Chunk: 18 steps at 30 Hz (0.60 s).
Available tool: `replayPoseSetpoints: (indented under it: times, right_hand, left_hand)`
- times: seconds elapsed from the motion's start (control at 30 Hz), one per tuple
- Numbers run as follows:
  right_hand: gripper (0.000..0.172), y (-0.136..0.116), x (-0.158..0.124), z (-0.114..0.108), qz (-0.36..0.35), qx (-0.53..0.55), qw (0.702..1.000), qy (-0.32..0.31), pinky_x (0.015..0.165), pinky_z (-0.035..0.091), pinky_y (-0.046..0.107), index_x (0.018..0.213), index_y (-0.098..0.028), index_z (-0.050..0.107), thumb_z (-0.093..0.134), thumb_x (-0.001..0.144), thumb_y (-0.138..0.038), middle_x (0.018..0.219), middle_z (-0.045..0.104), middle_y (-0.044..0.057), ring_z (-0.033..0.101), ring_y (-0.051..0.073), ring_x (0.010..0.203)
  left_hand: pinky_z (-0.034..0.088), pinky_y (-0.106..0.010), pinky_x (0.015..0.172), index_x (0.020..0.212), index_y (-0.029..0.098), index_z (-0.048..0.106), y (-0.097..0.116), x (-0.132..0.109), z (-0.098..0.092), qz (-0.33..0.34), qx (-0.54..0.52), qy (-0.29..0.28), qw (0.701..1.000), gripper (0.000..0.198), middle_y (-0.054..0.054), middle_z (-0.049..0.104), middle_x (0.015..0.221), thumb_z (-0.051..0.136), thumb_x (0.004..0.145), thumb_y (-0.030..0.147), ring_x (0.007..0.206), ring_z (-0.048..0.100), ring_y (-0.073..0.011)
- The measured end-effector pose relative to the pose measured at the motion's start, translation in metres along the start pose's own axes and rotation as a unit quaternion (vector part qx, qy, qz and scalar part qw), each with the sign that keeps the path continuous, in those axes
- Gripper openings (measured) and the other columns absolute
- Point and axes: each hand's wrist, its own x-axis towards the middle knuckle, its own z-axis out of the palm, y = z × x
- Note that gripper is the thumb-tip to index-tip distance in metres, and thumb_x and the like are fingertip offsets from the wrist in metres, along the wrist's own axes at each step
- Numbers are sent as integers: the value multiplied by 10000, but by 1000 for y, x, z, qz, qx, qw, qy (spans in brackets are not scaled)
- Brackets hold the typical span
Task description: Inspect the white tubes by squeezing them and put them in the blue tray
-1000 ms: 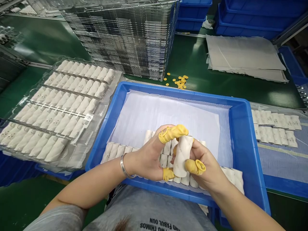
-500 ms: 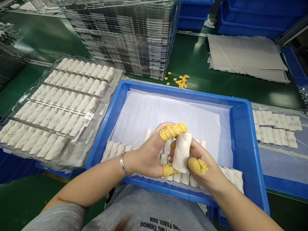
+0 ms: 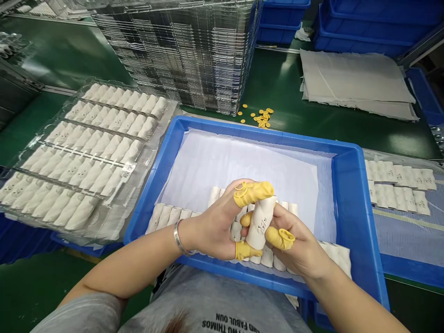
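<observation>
Both hands hold one white, slightly twisted tube-shaped piece with dark handwritten marks facing me. My left hand grips its two ends, with yellow finger cots on the finger at the top and the one at the bottom. From the other side, my right hand pinches the tube's body between fingers in yellow cots. Beneath the hands is a blue tray lined with white paper sheets. Similar white tubes stand in rows along its near side, partly hidden by my hands.
On the left, a clear plastic tray holds rows of white tubes. Behind the blue tray rise stacked clear trays, beside scattered yellow finger cots. White sheets lie at the back right; more marked tubes lie at the right.
The white tube has been turned in the fingers, so its handwritten marks now face me and its lower end tilts left. The right fingers have shifted slightly left along with it.
</observation>
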Motion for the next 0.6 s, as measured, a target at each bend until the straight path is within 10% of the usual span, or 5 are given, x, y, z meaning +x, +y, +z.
replayPoseSetpoints:
  times: [0.17, 0.3, 0.6]
  right_hand:
    - [279, 2, -1, 2, -83, -104, 991, 18, 905, 624, 389, 1287, -309, 711, 749, 1029, -409, 1229, 748, 81, 730, 255, 1104]
    - [231, 5, -3, 5, -159, -215, 962, 63, 966, 591, 371, 1260, -367, 770, 761, 1030, -379, 1151, 776, 48, 728, 242, 1087]
    - [279, 7, -1, 4, -165, -263, 946, 90, 1064, 558, 496, 1233, -360, 805, 841, 957, -381, 1126, 773, 70, 707, 323, 1139]
  left_hand:
    - [455, -542, 1156, 1676, 275, 255, 1, 2, -3, -25, -26, -20, 999, 1097, -149, 633, 1332, 869, 806, 542, 1271, 578, -336]
    - [458, -514, 1166, 1557, 279, 501, 4, 5, -4, -34, -26, -15, 999, 713, -122, 697, 1283, 789, 924, 438, 1224, 636, -289]
    - [483, -512, 1162, 1431, 227, 640, 4, 3, -2, -17, -20, 6, 1000, 579, -128, 716, 1213, 799, 917, 442, 1164, 673, -269]
